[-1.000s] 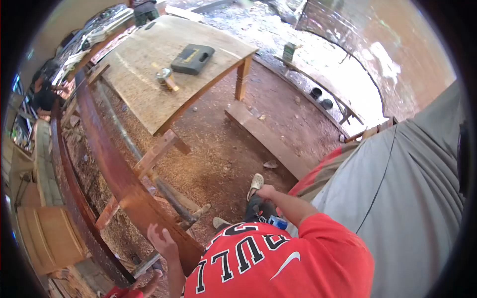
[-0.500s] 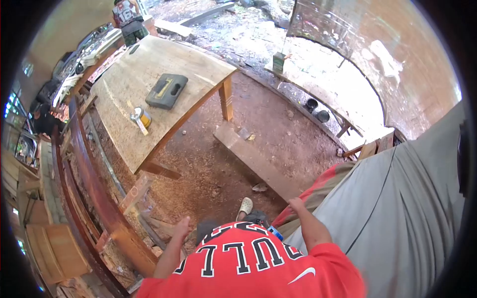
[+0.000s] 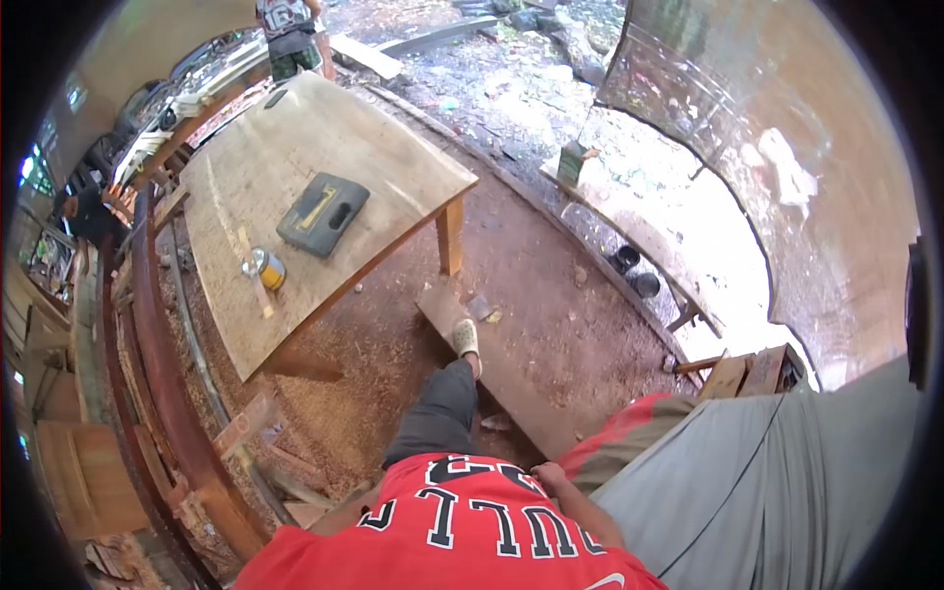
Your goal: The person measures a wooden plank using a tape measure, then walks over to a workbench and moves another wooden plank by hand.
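My right hand [image 3: 553, 476] is low beside the red shirt [image 3: 472, 511], near the grey cloth [image 3: 728, 462]; its fingers are too small and partly hidden to read. My left arm bends in at the left side of the shirt, and its hand is hidden. My foot in a pale clog [image 3: 466, 337] is over the long board [image 3: 501, 383] on the ground. Ahead to the left stands a wooden table [image 3: 364, 147] bearing a dark tool case [image 3: 324, 214] and a yellow-and-silver can [image 3: 265, 268] with a flat stick beside it.
Long reddish-brown beams [image 3: 167, 374] run along the left. A low bench [image 3: 639, 241] at the right has a green box [image 3: 571, 163] on it and dark pots [image 3: 644, 285] beneath. One person [image 3: 286, 29] stands behind the table; another [image 3: 93, 214] is at the far left.
The view has moved forward and turned. My left hand has gone from above the beam to out of sight. My right hand has dropped closer to the shirt, and one foot has stepped forward.
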{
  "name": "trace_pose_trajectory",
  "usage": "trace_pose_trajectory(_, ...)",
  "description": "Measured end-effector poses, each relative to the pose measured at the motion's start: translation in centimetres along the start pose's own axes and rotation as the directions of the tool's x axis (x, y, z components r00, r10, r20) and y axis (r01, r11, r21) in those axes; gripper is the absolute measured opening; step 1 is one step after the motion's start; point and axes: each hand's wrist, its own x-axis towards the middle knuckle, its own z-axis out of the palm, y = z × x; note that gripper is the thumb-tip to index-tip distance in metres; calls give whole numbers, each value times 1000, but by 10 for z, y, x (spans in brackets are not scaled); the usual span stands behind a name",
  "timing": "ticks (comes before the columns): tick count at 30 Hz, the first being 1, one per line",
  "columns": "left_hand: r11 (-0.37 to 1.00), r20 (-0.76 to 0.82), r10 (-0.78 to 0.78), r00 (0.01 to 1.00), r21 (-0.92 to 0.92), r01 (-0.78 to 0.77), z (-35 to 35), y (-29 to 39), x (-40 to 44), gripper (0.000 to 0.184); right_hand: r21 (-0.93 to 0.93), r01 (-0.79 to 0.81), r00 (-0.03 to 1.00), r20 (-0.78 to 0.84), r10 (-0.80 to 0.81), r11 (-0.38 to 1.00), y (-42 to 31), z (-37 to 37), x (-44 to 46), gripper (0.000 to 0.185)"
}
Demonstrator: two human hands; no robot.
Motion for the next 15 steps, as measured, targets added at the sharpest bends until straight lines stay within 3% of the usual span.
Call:
trace_pose_trajectory(1, 996, 42, 4, 999, -86, 0, 9, 19, 9, 58, 36, 35, 999, -13, -34, 999, -15, -13, 12, 18)
trace_pose_trajectory(2, 984, 81, 8, 997, -179, 7, 17, 41, 20, 59, 303, -140, 983, -69, 168, 943, -33, -25, 27, 17)
trace_pose_trajectory(3, 952, 126, 30, 992, -305, 10, 26, 69, 29, 60, 550, -273, 926, -71, 370, 789, -55, -43, 36, 17)
trace_pose_trajectory(5, 840, 214, 89, 973, -541, 42, 40, 127, 51, 63, 358, -293, 926, -125, 356, 887, -90, -91, 58, 16)
trace_pose_trajectory(8, 735, 277, 139, 951, -672, 88, 47, 230, 65, 66, 137, -377, 891, -216, 399, 916, -141, -165, 85, 20)
trace_pose_trajectory(10, 773, 278, 89, 956, -624, 109, 43, 306, 22, 64, -39, -465, 856, -277, 437, 885, -170, -216, 116, 25)
trace_pose_trajectory(11, 796, 280, 73, 957, -595, 113, 43, 351, 10, 63, -266, -396, 889, -351, 294, 879, -188, -238, 130, 25)
trace_pose_trajectory(12, 913, 210, 40, 977, -405, 50, 42, 389, 7, 63, -478, -327, 910, -392, 136, 815, -205, -258, 143, 26)
trace_pose_trajectory(14, 998, 47, 22, 999, 59, -25, 32, 446, 6, 63, -594, -185, 915, -395, -83, 783, -238, -288, 173, 27)
trace_pose_trajectory(15, 994, 25, 64, 998, 83, -66, 26, 463, 13, 61, -140, -159, 895, -438, 83, 977, -275, -295, 175, 28)
